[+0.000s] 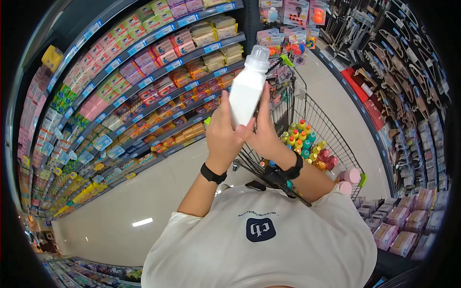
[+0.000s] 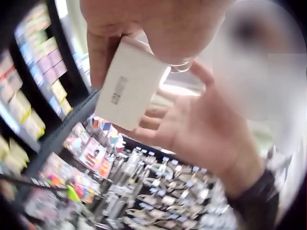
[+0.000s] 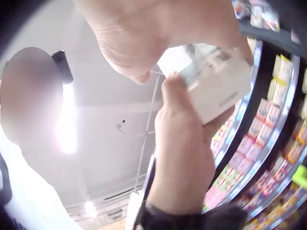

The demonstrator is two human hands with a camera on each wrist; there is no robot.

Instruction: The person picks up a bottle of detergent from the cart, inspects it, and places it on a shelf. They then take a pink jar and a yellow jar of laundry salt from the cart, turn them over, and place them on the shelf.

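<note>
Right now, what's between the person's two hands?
In the head view, a white bottle with a clear cap stands upright between the left hand and the right hand; both grip its lower part, above the shopping cart.

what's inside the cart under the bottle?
In the wire cart sit small bottles with coloured caps and pink-lidded containers. Both hands, left hand and right hand, hold the white bottle above it. The cart's near end is covered by the forearms.
</note>
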